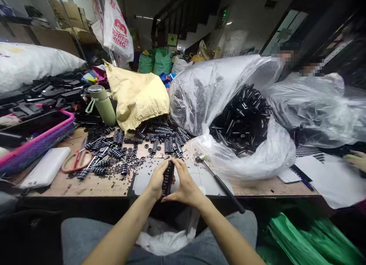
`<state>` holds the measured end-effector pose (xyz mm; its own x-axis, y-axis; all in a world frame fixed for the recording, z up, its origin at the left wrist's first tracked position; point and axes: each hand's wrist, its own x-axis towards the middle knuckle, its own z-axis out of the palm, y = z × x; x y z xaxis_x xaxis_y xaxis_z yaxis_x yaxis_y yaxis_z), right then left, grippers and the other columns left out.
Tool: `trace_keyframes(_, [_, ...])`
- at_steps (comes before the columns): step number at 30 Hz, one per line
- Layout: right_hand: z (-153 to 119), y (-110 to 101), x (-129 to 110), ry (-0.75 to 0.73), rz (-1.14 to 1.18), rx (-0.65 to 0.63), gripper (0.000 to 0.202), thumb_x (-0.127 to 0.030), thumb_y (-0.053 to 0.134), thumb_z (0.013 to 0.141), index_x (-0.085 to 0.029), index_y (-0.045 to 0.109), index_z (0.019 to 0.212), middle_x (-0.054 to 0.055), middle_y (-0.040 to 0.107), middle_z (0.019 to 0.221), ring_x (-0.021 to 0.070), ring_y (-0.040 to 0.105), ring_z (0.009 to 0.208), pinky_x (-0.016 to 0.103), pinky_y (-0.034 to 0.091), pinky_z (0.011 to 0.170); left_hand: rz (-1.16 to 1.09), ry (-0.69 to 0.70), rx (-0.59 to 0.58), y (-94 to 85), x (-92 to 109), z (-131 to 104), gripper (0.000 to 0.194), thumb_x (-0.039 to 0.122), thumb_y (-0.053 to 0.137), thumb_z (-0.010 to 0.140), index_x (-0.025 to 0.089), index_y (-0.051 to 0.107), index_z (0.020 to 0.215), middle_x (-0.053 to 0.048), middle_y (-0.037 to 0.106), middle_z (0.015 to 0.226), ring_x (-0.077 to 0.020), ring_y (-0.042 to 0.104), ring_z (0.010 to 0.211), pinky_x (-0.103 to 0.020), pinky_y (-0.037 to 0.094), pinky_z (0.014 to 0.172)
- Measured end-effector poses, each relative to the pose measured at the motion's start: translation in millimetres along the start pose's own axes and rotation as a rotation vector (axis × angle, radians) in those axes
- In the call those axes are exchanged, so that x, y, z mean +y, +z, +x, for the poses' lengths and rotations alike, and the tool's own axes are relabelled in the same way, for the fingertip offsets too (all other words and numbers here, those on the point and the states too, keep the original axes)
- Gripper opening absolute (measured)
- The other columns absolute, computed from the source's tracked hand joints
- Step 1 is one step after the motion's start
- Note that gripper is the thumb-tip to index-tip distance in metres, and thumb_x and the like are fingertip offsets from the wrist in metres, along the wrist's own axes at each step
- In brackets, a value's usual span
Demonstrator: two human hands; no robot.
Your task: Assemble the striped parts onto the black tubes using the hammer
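Observation:
Between my two hands, over the table's front edge, a small black part (168,179) with rows of light marks stands upright. My left hand (158,178) is closed on its left side. My right hand (185,185) curves around the other side, its fingertips at the top and the thumb low near the bottom. A white sheet (145,181) lies under and beside the hands. To the right a hammer (220,181) with a black handle rests across the table edge. Black ribbed rollers (162,133) and small black rings (133,154) lie beyond.
Red-handled scissors (76,161), a white box-like item (47,168) and a pink-rimmed basket (37,139) are at the left. A green bottle (102,105) stands by a yellow sack (140,93). Clear plastic bags (211,93) hold black parts. At the far right is another person's hand (356,158).

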<state>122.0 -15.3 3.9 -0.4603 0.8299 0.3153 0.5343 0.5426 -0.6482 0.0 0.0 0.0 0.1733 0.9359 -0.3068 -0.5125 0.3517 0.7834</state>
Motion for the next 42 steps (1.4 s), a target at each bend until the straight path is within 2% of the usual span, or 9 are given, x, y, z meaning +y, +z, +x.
trace_keyframes(11, [-5.6,7.3,2.4,0.087,0.092,0.021,0.104,-0.024,0.077,0.043,-0.016,0.017,0.128,0.013,0.032,0.127,0.0240,0.033,0.120,0.036,0.030,0.102,0.082,-0.118,-0.025,0.0,-6.6,0.4,0.029,0.043,0.054,0.072,0.014,0.051,0.078,0.003,0.051,0.054,-0.0082,0.048,0.033,-0.018,0.035,0.032])
trace_keyframes(19, [-11.2,8.8,5.3,0.210,0.171,-0.059,0.103,-0.034,0.077,0.042,-0.016,0.021,0.127,0.012,0.037,0.124,0.0230,0.040,0.114,0.034,0.035,0.098,0.207,-0.234,0.034,-0.6,-12.9,5.0,0.028,0.038,0.038,0.080,0.014,0.051,0.078,0.001,0.050,0.051,-0.0099,0.045,0.034,-0.022,0.037,0.035])
trace_keyframes(21, [-12.3,14.1,6.4,0.213,0.099,-0.008,0.100,-0.028,0.075,0.042,-0.015,0.023,0.126,0.012,0.038,0.123,0.0246,0.039,0.115,0.036,0.034,0.098,0.360,-0.118,0.034,-2.2,-16.8,3.2,0.029,0.037,0.037,0.081,0.014,0.054,0.086,-0.002,0.054,0.060,-0.0115,0.051,0.043,-0.027,0.044,0.045])
trace_keyframes(25, [-15.8,32.4,13.6,0.241,-0.079,0.148,0.082,-0.020,0.063,0.056,-0.014,0.023,0.127,0.016,0.038,0.123,0.0274,0.035,0.117,0.044,0.033,0.098,0.947,0.421,-0.003,-9.8,-31.1,-3.1,0.035,0.023,0.050,0.076,0.017,0.053,0.111,-0.009,0.054,0.096,-0.0176,0.053,0.089,-0.035,0.043,0.083])
trace_keyframes(28, [-24.5,31.3,24.9,0.252,-0.215,0.158,0.069,-0.019,0.055,0.066,-0.013,0.025,0.127,0.016,0.038,0.124,0.0259,0.035,0.118,0.044,0.034,0.096,1.361,0.616,-0.085,-20.5,-39.3,-2.7,0.044,0.010,0.046,0.076,0.016,0.047,0.119,-0.010,0.052,0.098,-0.0191,0.050,0.093,-0.036,0.043,0.083])
trace_keyframes(32, [-52.7,-11.9,52.2,0.532,-0.670,0.235,0.049,-0.038,0.053,0.075,-0.011,0.042,0.114,0.019,0.048,0.112,0.0311,0.043,0.106,0.045,0.038,0.084,1.706,0.801,-0.252,-37.8,-33.9,3.8,0.041,0.002,0.037,0.078,0.014,0.048,0.117,-0.011,0.055,0.100,-0.0186,0.052,0.090,-0.033,0.044,0.076])
trace_keyframes(35, [-75.8,-50.5,67.5,0.760,-0.956,0.199,0.029,-0.038,0.040,0.083,-0.012,0.053,0.088,0.017,0.055,0.088,0.0301,0.051,0.087,0.040,0.038,0.070,1.871,0.893,-0.274,-45.5,-25.4,4.4,0.038,0.005,0.038,0.081,0.014,0.047,0.117,-0.011,0.057,0.098,-0.0187,0.053,0.085,-0.034,0.042,0.071])
trace_keyframes(38, [-87.5,-64.5,56.7,0.772,-0.767,0.097,0.032,-0.040,0.029,0.088,-0.016,0.049,0.079,0.009,0.056,0.072,0.0222,0.054,0.069,0.030,0.037,0.059,1.966,0.922,-0.263,-46.8,-21.7,1.6,0.038,0.005,0.037,0.081,0.014,0.046,0.117,-0.010,0.058,0.098,-0.0189,0.053,0.084,-0.035,0.038,0.070])
trace_keyframes(42, [-89.8,-44.5,15.7,0.703,-0.379,0.161,0.039,-0.044,0.016,0.090,-0.020,0.045,0.080,0.002,0.055,0.061,0.0157,0.053,0.054,0.024,0.035,0.052,1.999,0.933,-0.243,-46.3,-21.0,-0.3,0.038,0.006,0.036,0.082,0.015,0.045,0.118,-0.009,0.058,0.102,-0.0191,0.052,0.089,-0.038,0.036,0.075])
